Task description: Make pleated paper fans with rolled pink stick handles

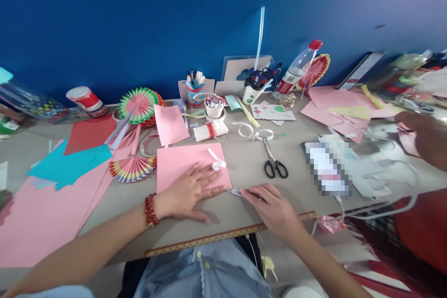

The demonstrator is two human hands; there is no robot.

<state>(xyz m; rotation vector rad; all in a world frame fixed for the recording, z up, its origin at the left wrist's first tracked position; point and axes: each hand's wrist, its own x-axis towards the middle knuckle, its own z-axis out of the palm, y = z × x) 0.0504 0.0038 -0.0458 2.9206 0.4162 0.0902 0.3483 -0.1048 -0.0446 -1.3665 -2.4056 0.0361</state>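
My left hand [186, 191] lies flat with spread fingers on a pink sheet [174, 158], a red bead bracelet [151, 210] round its wrist. A curled white paper strip [218, 162] rests on the sheet by the fingertips. My right hand [272, 205] is closed round a small craft knife [236, 192], whose tip is at the sheet's lower right corner, beside my left fingers. Black-handled scissors [272, 158] lie beyond my right hand, apart from it.
Paper fans [138, 104], a pen cup [194, 95] and a bottle [296, 70] stand toward the blue wall. A phone [328, 170] with cables lies at right, near another person's arm [424, 142]. Turquoise paper [75, 164] lies at left.
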